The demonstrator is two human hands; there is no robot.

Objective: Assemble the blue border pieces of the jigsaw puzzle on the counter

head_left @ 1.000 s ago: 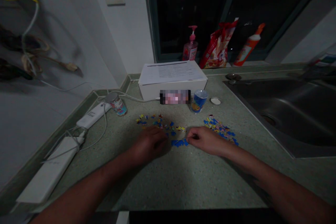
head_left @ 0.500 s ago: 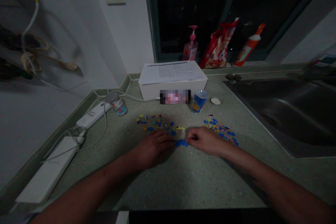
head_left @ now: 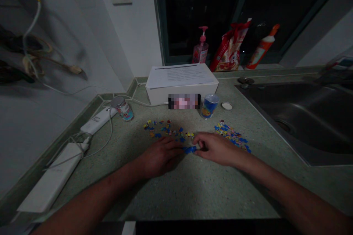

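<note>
On the counter before me lies a short strip of joined blue jigsaw pieces (head_left: 189, 149). My left hand (head_left: 161, 156) rests low on the counter, its thumb and forefinger closed on the strip's left end. From the other side my right hand (head_left: 213, 147) pinches the right end, thumb and forefinger curled; whether a separate piece is between them is hidden. Loose jigsaw pieces (head_left: 166, 129) in blue, yellow and other colours are spread just beyond my left hand. Another heap of jigsaw pieces (head_left: 231, 134) lies beyond my right forearm.
A blue can (head_left: 209, 106) and its round lid (head_left: 226, 106) stand behind the pieces. A phone (head_left: 184, 101) leans on a white box (head_left: 182, 80). To the left are a lidded jar (head_left: 122, 109) and power strips (head_left: 52, 176) with cables. A sink (head_left: 309, 117) lies right.
My right hand has shifted slightly, its forefinger lifting and opening a little from the strip's right end. The left hand stays in place.
</note>
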